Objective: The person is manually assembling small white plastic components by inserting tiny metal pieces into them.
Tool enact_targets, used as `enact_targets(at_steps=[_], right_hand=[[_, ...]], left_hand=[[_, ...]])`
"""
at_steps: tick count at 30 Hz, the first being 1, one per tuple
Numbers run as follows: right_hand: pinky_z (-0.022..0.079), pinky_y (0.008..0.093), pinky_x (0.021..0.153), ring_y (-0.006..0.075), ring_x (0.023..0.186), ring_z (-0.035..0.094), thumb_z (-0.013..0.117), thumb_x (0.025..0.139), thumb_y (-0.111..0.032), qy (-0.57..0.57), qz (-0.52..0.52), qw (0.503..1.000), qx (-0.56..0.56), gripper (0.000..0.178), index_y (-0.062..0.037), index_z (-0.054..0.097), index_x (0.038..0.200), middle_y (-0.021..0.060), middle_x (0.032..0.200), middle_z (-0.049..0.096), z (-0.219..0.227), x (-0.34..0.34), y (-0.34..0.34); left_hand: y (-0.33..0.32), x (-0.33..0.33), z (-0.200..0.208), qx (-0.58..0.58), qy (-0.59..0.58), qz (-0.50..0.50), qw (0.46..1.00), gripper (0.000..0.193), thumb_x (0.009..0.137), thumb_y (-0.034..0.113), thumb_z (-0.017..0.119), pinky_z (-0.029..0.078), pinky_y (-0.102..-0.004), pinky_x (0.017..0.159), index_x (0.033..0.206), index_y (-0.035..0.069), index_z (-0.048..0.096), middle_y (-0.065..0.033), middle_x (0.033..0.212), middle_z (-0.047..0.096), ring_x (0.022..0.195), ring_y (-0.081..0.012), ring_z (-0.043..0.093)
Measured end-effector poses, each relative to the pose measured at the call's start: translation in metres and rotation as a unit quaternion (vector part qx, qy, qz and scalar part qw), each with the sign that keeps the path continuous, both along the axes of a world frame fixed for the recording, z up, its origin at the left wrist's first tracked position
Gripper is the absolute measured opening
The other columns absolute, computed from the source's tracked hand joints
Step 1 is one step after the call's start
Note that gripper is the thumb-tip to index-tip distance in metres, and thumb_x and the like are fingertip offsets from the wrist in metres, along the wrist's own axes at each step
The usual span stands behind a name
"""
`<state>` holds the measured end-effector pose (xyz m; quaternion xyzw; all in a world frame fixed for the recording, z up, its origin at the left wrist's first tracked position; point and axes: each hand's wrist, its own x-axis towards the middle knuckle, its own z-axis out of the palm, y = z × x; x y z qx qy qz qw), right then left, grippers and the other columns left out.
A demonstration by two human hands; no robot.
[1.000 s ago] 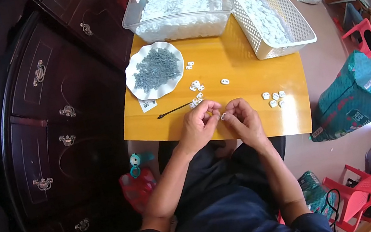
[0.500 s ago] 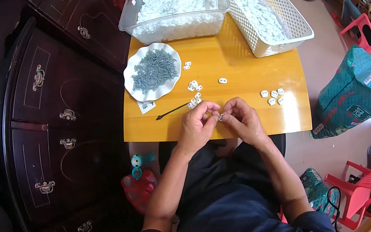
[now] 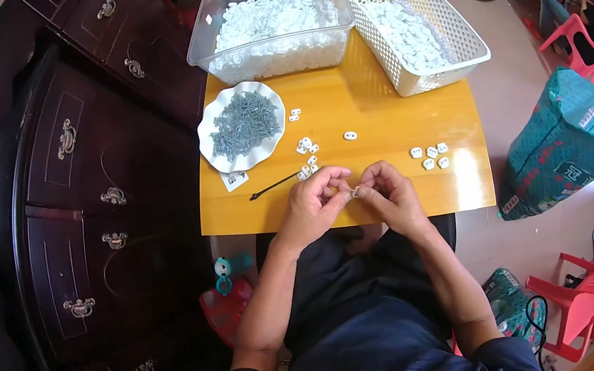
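Note:
Over the near edge of the yellow wooden table, my left hand (image 3: 318, 202) and my right hand (image 3: 393, 199) meet with thumbs and fingertips pinched. Between them is a small pale piece (image 3: 354, 193), mostly covered by the fingertips; its kind is not clear. Close to my left hand lie a thin black rod (image 3: 273, 187) and small white plastic pieces with dark holes (image 3: 306, 144) in loose groups. One such white piece (image 3: 350, 135) lies alone farther off. Right of my right hand is a group of several white pieces (image 3: 430, 163), marked side up.
A scalloped white plate (image 3: 206, 142) of grey screw-like parts stands at left. Behind are a clear bin (image 3: 273, 50) and a white perforated basket (image 3: 453, 78), both holding white pieces. Dark cabinets (image 3: 73, 225) flank the left; a teal bag (image 3: 564, 146) and red chairs (image 3: 590, 293) are right.
The view has shifted slightly, so the table and its things sit a little differently in the picture. My hands still pinch together, with the fingers slightly shifted.

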<state>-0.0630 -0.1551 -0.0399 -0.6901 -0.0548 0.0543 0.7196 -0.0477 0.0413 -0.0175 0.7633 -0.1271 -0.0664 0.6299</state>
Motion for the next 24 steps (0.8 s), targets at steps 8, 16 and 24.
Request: enact_targets(at_steps=[8,16,24], right_hand=[[0.046,0.0205,0.069,0.0043,0.076,0.057,0.066,0.099,-0.004,0.039,-0.060,0.994,0.081,0.010,-0.0025,0.058,0.105,-0.0025,0.085,0.063,0.004,-0.013,-0.026],[0.047,0.0205,0.067,0.0043,0.073,0.056,0.065,0.099,-0.003,0.029,-0.089,0.991,0.095,0.010,-0.0026,0.057,0.105,-0.0025,0.083,0.061,-0.002,-0.012,-0.029],[0.047,0.0200,0.065,0.0041,0.071,0.055,0.064,0.100,-0.003,0.034,-0.081,0.992,0.096,0.009,-0.0025,0.057,0.105,-0.0024,0.082,0.060,-0.001,-0.012,-0.031]], left_hand=[[-0.010,0.031,0.009,0.092,-0.072,0.039,0.992,0.025,0.088,-0.001,0.070,0.056,-0.0299,0.068,0.113,0.000,0.068,-0.0092,0.092,0.072,0.075,-0.0178,0.072],[-0.036,0.072,0.004,0.367,-0.279,0.028,0.887,0.020,0.086,0.012,0.072,0.055,-0.0466,0.082,0.106,0.009,0.073,-0.0101,0.102,0.069,0.098,-0.0320,0.067],[-0.044,0.083,0.000,0.407,-0.250,0.001,0.878,0.012,0.086,0.013,0.072,0.054,-0.0458,0.082,0.096,0.007,0.075,-0.0111,0.096,0.070,0.097,-0.0335,0.066]])
